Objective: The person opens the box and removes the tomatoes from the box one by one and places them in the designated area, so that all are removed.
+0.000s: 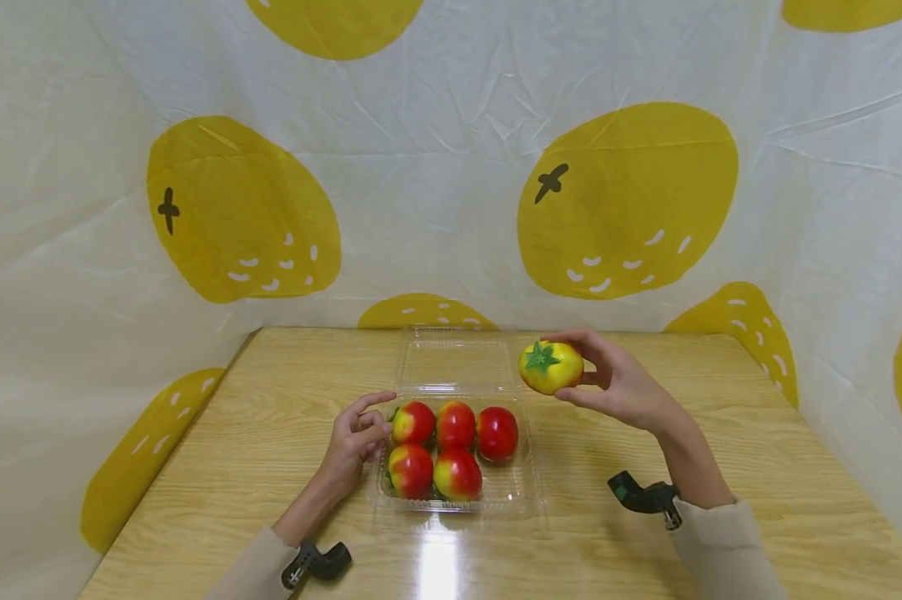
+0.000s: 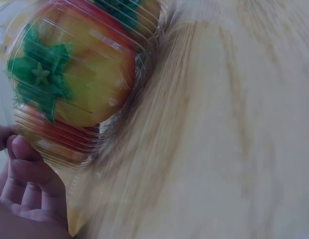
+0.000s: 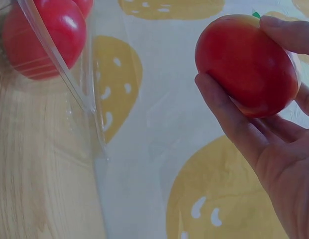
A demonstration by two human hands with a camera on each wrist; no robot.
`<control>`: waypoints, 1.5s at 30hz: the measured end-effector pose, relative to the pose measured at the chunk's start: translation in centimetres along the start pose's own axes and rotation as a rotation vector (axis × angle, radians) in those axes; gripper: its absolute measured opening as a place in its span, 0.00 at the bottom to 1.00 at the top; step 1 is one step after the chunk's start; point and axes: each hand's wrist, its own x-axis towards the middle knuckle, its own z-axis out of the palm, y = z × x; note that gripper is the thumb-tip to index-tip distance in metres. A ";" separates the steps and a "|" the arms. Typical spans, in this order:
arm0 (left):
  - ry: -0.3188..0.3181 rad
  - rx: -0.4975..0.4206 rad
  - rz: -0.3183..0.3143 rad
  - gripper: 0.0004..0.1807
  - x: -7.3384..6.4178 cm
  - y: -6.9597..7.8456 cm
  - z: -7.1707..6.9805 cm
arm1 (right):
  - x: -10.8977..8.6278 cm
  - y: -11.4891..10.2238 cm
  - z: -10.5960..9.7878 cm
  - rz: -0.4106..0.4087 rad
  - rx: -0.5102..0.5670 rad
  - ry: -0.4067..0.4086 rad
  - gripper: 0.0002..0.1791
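Note:
My right hand [image 1: 619, 383] holds up a tomato [image 1: 550, 367], yellow with a green star-shaped leaf top, above the table and right of a clear plastic clamshell box [image 1: 513, 487]. The right wrist view shows that tomato's red side [image 3: 246, 67], with fingers and thumb curled round it. At the box's left side, my left hand [image 1: 357, 437] pinches the rim between thumb and finger. Inside the box sit several red and yellow tomatoes [image 1: 457, 475] in two rows; the front right spot holds none. Seen close in the left wrist view, one tomato [image 2: 97, 74] shows through the ribbed wall.
The box's clear lid [image 1: 457, 364] lies folded back behind it on the wooden table [image 1: 286, 375]. A pale curtain [image 1: 428, 208] printed with yellow fruit surrounds the table at the back and sides. Black wrist mounts [image 1: 642, 494] stick out beside both sleeves.

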 end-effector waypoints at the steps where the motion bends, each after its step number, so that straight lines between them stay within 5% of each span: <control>1: 0.001 0.001 -0.001 0.28 0.0 0.0 0.0 | 0.0 0.1 -0.1 0.001 -0.004 0.005 0.36; 23: 0.003 -0.005 -0.008 0.27 0.1 0.0 -0.1 | -0.6 2.1 -2.3 -0.014 0.088 0.123 0.35; 45: 0.005 -0.026 -0.015 0.28 -0.1 0.0 0.0 | -1.6 5.9 -3.7 0.058 0.178 0.218 0.34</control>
